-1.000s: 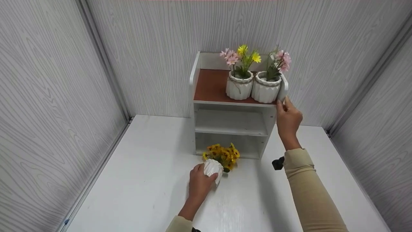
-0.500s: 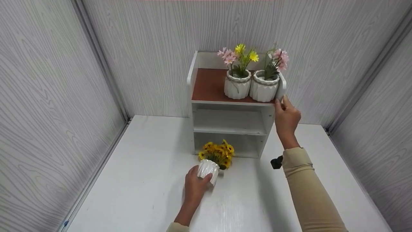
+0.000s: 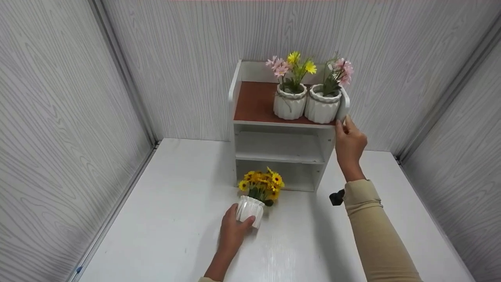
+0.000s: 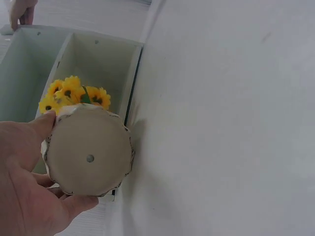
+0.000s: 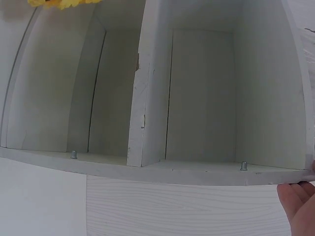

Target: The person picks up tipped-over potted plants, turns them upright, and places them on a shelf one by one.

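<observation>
In the head view my left hand [image 3: 231,235] grips a white fluted flower pot [image 3: 249,211] with yellow flowers [image 3: 263,183], in front of the lowest compartment of a white shelf [image 3: 280,159]. The pot leans a little, its flowers pointing up and away. From the left wrist, the pot's round base [image 4: 88,152] faces the camera, thumb and fingers spread around its side. Higher up, my right hand [image 3: 351,145] pinches the front edge of the shelf's right side panel, just below the top board. Only part of these fingers [image 5: 298,201] shows in the right wrist view.
Two white pots stand on the red-brown top board [image 3: 254,102]: one with pink and yellow flowers [image 3: 289,103], one with pink flowers [image 3: 323,105] near the right panel. The shelf stands on a white table [image 3: 176,203] between grey wood-grain walls [image 3: 188,70].
My left hand has drawn the flower pot left and slightly toward me, turning it more upright so its flowers point up. The right hand has stayed at the shelf's edge.
</observation>
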Action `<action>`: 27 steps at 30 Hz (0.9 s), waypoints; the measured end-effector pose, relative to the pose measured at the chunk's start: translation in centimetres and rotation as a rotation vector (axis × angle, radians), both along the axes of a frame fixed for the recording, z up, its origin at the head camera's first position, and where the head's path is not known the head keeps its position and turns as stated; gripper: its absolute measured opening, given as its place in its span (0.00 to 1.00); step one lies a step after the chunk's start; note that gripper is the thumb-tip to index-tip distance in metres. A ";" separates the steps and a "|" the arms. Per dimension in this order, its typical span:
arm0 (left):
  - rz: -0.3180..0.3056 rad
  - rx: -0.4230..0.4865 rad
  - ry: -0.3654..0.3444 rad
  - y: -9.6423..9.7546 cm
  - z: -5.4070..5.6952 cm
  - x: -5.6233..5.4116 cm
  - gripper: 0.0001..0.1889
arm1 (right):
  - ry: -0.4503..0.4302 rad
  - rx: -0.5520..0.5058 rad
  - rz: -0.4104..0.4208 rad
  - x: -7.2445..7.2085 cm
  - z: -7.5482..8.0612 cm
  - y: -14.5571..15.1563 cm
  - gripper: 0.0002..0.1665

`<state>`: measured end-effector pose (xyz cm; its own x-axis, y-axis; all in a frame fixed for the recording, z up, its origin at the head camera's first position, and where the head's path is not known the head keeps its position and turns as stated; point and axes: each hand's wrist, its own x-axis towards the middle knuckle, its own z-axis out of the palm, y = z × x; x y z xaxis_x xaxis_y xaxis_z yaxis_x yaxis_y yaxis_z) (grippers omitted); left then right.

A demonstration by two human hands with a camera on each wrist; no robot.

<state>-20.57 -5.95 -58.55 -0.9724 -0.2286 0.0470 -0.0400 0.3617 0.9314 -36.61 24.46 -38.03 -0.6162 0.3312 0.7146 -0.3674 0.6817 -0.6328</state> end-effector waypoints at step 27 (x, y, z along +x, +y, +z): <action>-0.026 0.004 -0.143 -1.0 -0.2 3.1 0.53 | -0.032 -0.016 -0.016 0.0 0.0 -0.1 0.19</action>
